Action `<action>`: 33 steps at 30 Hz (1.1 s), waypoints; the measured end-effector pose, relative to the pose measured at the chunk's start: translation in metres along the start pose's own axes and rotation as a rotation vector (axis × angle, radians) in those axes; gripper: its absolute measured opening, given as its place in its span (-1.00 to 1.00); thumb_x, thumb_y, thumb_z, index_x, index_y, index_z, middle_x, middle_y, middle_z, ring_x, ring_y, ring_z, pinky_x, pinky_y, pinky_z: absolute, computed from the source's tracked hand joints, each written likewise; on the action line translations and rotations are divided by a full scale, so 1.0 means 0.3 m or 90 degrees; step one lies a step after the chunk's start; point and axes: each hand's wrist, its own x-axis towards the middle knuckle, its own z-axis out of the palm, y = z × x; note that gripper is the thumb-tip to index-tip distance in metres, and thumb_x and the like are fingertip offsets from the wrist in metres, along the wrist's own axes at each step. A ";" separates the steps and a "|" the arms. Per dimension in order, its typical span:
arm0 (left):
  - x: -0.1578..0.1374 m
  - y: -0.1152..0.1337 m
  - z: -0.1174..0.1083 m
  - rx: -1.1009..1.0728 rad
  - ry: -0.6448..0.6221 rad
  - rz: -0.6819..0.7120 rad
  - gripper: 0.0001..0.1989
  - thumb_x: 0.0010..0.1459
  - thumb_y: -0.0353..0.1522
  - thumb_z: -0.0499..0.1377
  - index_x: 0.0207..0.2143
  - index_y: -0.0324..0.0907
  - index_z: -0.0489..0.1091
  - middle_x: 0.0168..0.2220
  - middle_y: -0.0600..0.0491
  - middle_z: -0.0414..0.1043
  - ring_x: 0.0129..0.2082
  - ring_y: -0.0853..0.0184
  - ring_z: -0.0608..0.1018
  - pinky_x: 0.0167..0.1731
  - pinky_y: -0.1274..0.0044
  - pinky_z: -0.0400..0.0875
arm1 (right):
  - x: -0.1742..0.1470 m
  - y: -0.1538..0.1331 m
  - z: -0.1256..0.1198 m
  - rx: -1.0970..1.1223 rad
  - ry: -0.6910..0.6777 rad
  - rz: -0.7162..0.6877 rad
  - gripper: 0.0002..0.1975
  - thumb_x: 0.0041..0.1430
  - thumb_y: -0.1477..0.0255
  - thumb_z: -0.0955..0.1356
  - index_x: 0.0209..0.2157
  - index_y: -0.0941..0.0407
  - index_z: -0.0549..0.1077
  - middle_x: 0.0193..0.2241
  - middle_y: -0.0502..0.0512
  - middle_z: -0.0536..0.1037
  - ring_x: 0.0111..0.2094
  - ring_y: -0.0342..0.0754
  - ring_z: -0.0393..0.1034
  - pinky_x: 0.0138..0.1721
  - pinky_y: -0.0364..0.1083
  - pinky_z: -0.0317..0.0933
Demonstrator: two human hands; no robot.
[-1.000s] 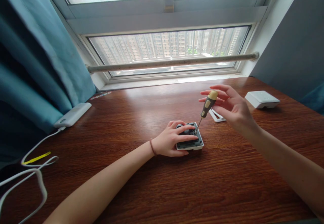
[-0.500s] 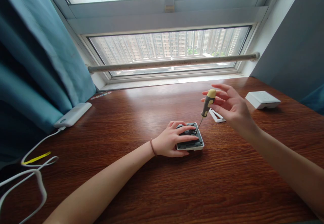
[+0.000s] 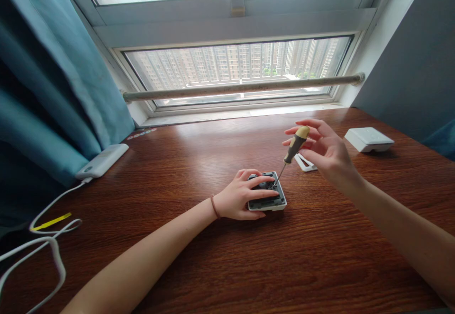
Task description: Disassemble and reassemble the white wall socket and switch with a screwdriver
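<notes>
My left hand (image 3: 242, 194) presses down on a square white wall socket or switch unit (image 3: 280, 204), its dark grey inside facing up. Two fingers lie across it, and the thumb is along its near side. Those fingers hide part of the inside. In my right hand (image 3: 325, 148) is a screwdriver (image 3: 296, 145) with a grey and yellow handle, held near the handle's top between thumb and fingers. It leans to the right, its tip down in the middle of the unit between my left fingers. Behind it lies a thin white frame (image 3: 309, 167).
A white square box-like piece (image 3: 370, 139) sits at the right on the brown wooden table (image 3: 227, 266). At the left are a white power bank (image 3: 103, 161) with a white cable (image 3: 57, 257) and a yellow strip (image 3: 51, 221). A blue curtain (image 3: 64, 82) hangs beside the window.
The screwdriver's handle has tipped further right, its tip staying in the unit. My right fingers have shifted slightly with it. My left hand and the unit are unmoved.
</notes>
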 end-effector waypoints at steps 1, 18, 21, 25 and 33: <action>0.000 0.000 0.000 -0.002 -0.002 -0.001 -0.43 0.00 -0.03 0.10 0.10 0.11 0.21 0.22 0.13 0.07 0.11 0.03 0.09 0.09 0.24 -0.05 | -0.001 -0.003 0.001 0.014 -0.012 0.005 -0.62 0.04 0.48 0.36 -0.08 0.03 0.25 -0.14 0.10 0.40 -0.21 -0.04 0.42 -0.27 -0.05 0.37; -0.003 0.000 -0.001 -0.016 0.003 -0.001 -0.43 0.00 -0.04 0.11 0.09 0.10 0.21 0.22 0.13 0.07 0.12 0.04 0.10 0.10 0.25 -0.06 | -0.008 -0.014 0.004 0.024 -0.017 0.003 -0.53 0.06 0.51 0.34 0.00 -0.06 0.19 -0.05 0.06 0.39 -0.13 0.01 0.42 -0.18 0.01 0.37; -0.002 -0.002 -0.001 -0.029 0.001 -0.003 -0.42 -0.01 -0.05 0.12 0.09 0.10 0.21 0.22 0.12 0.07 0.12 0.03 0.10 0.10 0.25 -0.06 | 0.000 -0.026 -0.007 0.045 0.042 -0.029 -0.54 0.04 0.55 0.32 -0.01 -0.02 0.22 -0.06 0.06 0.38 -0.16 -0.04 0.41 -0.16 -0.03 0.35; -0.003 0.003 -0.008 -0.076 0.006 -0.013 -0.41 -0.05 -0.04 0.17 0.08 0.11 0.24 0.20 0.10 0.11 0.13 0.03 0.10 0.12 0.24 -0.08 | 0.018 -0.026 -0.042 0.125 0.166 0.040 -0.64 0.00 0.57 0.31 -0.12 0.02 0.31 -0.13 0.05 0.40 -0.29 -0.14 0.39 -0.33 -0.14 0.36; 0.058 0.038 -0.015 -0.291 0.205 -0.225 -0.60 -0.03 -0.18 0.24 -0.10 -0.06 0.38 0.00 0.00 0.34 0.04 0.19 0.29 0.09 0.33 0.11 | -0.118 0.162 -0.001 0.257 0.163 0.425 -0.71 -0.16 0.47 0.43 -0.35 0.14 0.30 -0.49 -0.04 0.37 -0.60 -0.29 0.21 -0.72 -0.32 0.06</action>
